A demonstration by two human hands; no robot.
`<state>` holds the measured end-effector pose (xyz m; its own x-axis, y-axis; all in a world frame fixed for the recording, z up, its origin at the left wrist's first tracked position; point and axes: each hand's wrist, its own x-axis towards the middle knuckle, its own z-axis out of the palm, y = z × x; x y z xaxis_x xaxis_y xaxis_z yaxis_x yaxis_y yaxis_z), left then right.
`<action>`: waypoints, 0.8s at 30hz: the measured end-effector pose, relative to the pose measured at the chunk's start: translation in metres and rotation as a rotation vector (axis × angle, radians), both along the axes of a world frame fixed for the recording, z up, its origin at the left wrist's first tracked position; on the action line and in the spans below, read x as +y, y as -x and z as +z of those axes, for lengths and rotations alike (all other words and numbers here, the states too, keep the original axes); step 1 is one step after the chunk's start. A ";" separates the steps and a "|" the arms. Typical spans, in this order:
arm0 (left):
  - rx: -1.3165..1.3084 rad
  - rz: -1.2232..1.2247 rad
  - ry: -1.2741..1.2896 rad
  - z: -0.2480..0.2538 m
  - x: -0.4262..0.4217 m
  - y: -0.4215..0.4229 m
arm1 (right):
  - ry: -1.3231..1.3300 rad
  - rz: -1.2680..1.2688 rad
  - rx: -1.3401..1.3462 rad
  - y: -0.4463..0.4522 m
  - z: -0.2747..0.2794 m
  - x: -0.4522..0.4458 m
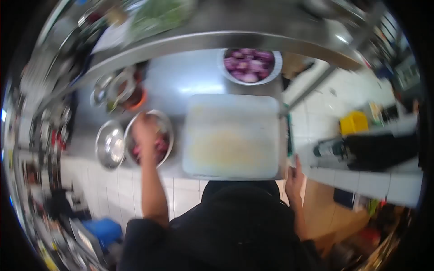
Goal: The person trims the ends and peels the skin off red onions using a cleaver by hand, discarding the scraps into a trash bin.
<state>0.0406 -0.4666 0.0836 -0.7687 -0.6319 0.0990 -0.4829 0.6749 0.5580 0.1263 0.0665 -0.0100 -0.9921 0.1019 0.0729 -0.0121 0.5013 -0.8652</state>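
My left hand (144, 129) reaches over a steel bowl (169, 128) that holds red-purple onion pieces (160, 148). Motion blur smears its fingers, so their grip is unclear. My right hand (294, 179) is beside the front right corner of a white cutting board (230, 119). At least one finger points forward, but blur hides whether anything is in this hand. The board lies flat in front of me, with a yellowish stain across its lower half. Behind it stands a large metal bowl (278, 67) full of peeled purple onions (251, 64).
An empty steel bowl (110, 145) sits left of the onion bowl. Behind are a dark-filled container (129, 92) and smaller pots. A metal shelf edge (217, 38) crosses above the table, carrying bagged greens (158, 18). A yellow bin (354, 123) is at right.
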 end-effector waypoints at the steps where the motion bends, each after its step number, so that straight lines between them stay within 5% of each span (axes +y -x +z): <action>1: -0.076 0.066 0.160 -0.019 -0.030 -0.004 | -0.001 -0.003 -0.068 -0.003 0.002 0.002; 4: -0.201 -0.214 0.419 -0.137 -0.154 0.003 | 0.124 -0.082 -0.055 0.004 0.016 -0.010; 7: -0.383 0.171 0.343 -0.074 -0.050 0.006 | 0.290 -0.129 -0.072 0.012 0.003 -0.007; 16: -0.514 0.314 0.554 -0.080 -0.067 0.022 | 0.322 -0.178 -0.209 0.020 -0.021 0.037; 18: -0.421 0.378 0.593 -0.064 -0.060 0.029 | 0.296 -0.150 -0.309 0.023 -0.017 0.062; 20: -0.099 0.214 0.381 -0.053 -0.063 0.030 | 0.148 -0.140 -0.388 0.026 -0.017 0.089; 21: -0.028 0.154 0.078 -0.049 -0.064 0.032 | 0.149 -0.124 -0.390 0.029 -0.017 0.103; 24: 0.167 0.147 0.022 -0.035 0.028 0.034 | 0.092 -0.053 -0.579 0.046 -0.025 0.139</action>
